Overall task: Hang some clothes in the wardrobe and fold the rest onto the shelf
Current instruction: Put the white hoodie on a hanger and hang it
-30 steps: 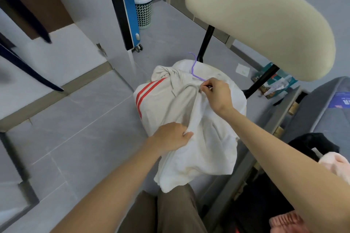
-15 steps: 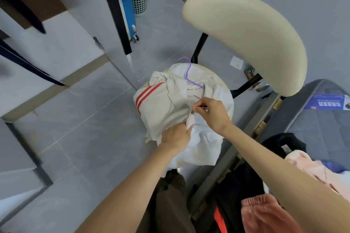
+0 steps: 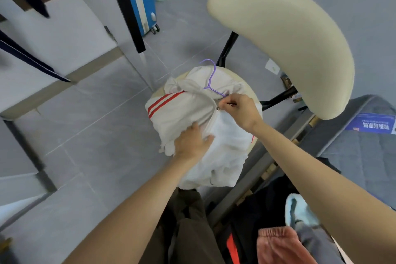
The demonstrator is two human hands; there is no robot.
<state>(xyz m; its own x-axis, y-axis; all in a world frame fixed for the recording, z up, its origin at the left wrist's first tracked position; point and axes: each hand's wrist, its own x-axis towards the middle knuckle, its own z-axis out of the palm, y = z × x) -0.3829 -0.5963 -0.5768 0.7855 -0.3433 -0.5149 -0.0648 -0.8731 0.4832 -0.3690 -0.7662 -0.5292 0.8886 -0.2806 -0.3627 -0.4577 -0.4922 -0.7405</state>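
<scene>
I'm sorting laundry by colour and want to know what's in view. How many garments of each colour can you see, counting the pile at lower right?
Cream with red stripes: 1, jacket on the chair
Pink: 1
Light blue: 1
Black: 1
Total: 4

Only lettering in view: white characters on a blue label (image 3: 371,123) lying on the grey mattress (image 3: 353,156), far right. They appear upside down and too blurred to read.

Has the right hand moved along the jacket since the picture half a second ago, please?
Yes. The right hand has moved up the jacket, from near the left hand towards the purple hanger.
</scene>
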